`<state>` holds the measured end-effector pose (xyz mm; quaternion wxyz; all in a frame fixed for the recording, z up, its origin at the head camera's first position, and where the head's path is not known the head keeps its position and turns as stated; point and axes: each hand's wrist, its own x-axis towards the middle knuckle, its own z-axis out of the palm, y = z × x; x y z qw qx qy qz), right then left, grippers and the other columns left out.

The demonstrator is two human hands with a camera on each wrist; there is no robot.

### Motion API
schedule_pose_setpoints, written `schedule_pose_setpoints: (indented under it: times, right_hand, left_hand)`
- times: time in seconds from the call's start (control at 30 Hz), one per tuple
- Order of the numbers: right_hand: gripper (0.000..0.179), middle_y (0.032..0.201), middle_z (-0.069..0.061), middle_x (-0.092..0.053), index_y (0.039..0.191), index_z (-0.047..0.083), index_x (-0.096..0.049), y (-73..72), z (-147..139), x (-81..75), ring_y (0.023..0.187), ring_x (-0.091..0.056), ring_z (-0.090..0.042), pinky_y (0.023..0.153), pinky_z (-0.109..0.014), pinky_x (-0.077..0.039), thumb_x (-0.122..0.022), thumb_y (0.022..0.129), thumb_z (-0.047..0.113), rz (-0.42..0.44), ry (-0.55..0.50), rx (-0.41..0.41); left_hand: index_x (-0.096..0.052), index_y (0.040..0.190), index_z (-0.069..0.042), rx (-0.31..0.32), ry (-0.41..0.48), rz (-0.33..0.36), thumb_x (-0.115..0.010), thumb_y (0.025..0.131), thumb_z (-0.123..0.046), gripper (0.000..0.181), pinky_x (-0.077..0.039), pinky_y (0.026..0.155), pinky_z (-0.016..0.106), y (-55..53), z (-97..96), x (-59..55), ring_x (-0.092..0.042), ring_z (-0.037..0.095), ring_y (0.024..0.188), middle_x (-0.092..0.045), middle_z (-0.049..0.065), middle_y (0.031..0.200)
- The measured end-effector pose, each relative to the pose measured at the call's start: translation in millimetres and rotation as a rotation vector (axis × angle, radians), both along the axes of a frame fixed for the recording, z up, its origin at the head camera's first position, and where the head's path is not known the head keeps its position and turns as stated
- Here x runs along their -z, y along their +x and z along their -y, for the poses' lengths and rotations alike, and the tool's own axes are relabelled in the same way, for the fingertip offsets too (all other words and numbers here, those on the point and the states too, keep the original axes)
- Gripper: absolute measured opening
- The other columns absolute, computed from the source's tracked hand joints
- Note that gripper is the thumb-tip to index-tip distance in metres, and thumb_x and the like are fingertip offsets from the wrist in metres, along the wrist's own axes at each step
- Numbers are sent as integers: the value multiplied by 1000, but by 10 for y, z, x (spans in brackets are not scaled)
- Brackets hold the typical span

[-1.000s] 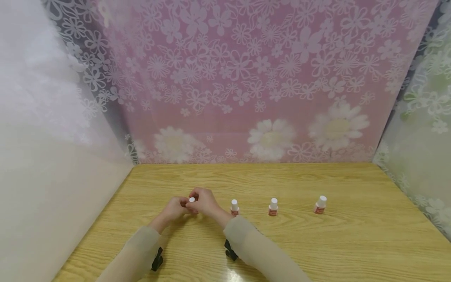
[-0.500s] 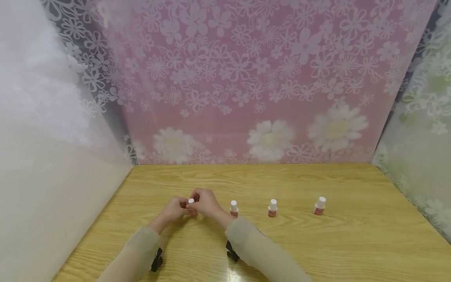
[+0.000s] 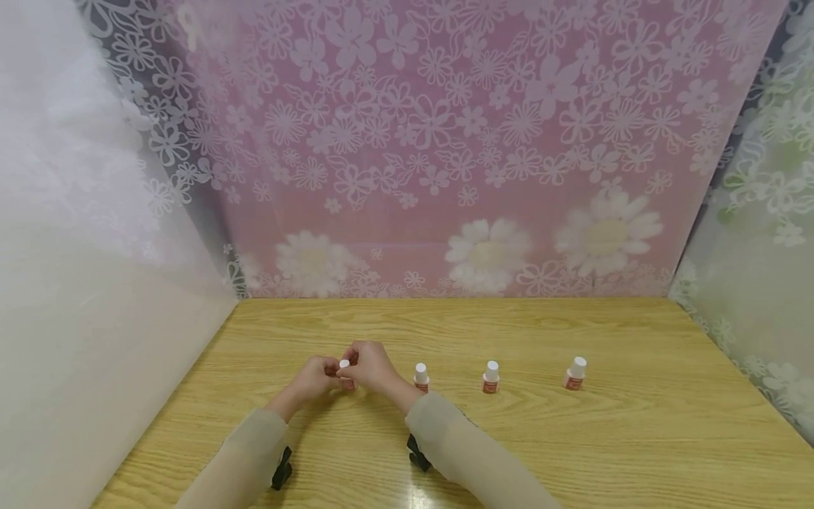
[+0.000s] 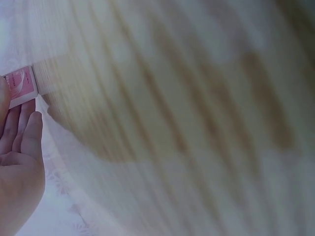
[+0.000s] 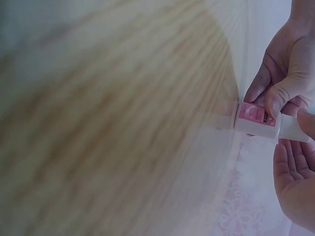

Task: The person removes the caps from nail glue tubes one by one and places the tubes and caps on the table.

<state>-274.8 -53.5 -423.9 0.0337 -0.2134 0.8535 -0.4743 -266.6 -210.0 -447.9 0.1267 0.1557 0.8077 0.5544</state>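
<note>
Both hands meet on one small white bottle [image 5: 257,118] with a pink label, left of the middle of the table. My left hand [image 3: 311,380] grips the body of this bottle between thumb and fingers. With thumb and fingers my right hand [image 3: 375,369] pinches its white cap [image 3: 344,364]. The cap is on the bottle, which stands upright at the table surface. In the left wrist view, the label [image 4: 20,84] and base edge show beside the left fingers. Fingers hide much of the bottle in the head view.
To the right of the hands, three similar capped bottles stand in a row: a near one [image 3: 422,379] partly behind the right forearm, a middle one [image 3: 490,379] and a far-right one [image 3: 575,375]. Flowered sheets [image 3: 407,141] rise behind the wood-grain table [image 3: 610,445] and at its sides.
The head view has shifted very slightly. Both hands stay on the same bottle with almost the same grip, and the three other bottles stand where they stood.
</note>
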Motion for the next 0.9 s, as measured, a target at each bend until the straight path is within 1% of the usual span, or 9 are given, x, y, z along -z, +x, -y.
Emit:
schedule_pose_setpoints:
  times: [0.17,0.2,0.27,0.43,0.47,0.5,0.7,0.9]
  right_hand:
    - [12,70,4,-56,77,6,-62,-10,-2,5,65,-51,-7,57,-21,-43,-72,73,10,15,2,-7]
    - [11,70,4,-56,77,7,-61,-10,-8,3,66,-51,-7,58,-21,-43,-72,74,9,15,0,-12]
    - [11,69,5,-55,76,6,-61,-7,-15,2,65,-50,-7,58,-21,-43,-71,73,8,-14,3,-27]
    - [10,70,6,-55,76,7,-61,-16,-18,5,65,-50,-6,57,-20,-42,-71,74,9,-20,14,-39]
    - [10,70,6,-55,77,7,-62,-25,-14,10,65,-50,-6,58,-20,-42,-71,74,9,-3,16,-35]
    - [11,70,5,-56,77,7,-62,-26,-13,13,65,-50,-6,58,-20,-42,-72,74,10,-3,20,-33]
    - [11,69,6,-55,77,6,-63,-41,-14,20,65,-49,-6,57,-20,-42,-72,74,11,-24,50,-43]
    - [12,70,5,-56,79,4,-63,-58,-20,18,66,-51,-6,58,-21,-43,-72,74,11,-13,44,-59]
  left_hand:
    - [-61,91,10,4,-26,-1,-59,81,5,11,-47,76,38,-9,-1,-10,-62,27,81,-64,19,86]
    - [-61,91,10,3,-29,-1,-59,81,5,11,-47,76,38,-13,1,-4,-62,27,81,-64,18,85]
    - [-62,92,9,4,-28,6,-59,81,5,12,-47,76,37,-30,9,23,-62,26,81,-64,18,86]
    - [-62,94,9,10,-24,10,-59,81,4,14,-46,77,36,-62,26,74,-62,25,81,-64,17,87]
    - [-62,94,9,10,-25,9,-60,81,3,14,-47,77,36,-62,26,74,-62,25,81,-64,17,87]
    - [-62,93,8,10,-24,7,-61,81,2,14,-47,76,36,-62,26,71,-62,24,81,-65,16,86]
    - [-63,89,8,20,-8,-2,-63,80,0,12,-47,75,36,-52,17,48,-62,24,79,-65,16,83]
    - [-63,91,10,42,14,7,-61,81,-1,15,-46,78,39,-47,27,41,-61,27,83,-64,19,87]
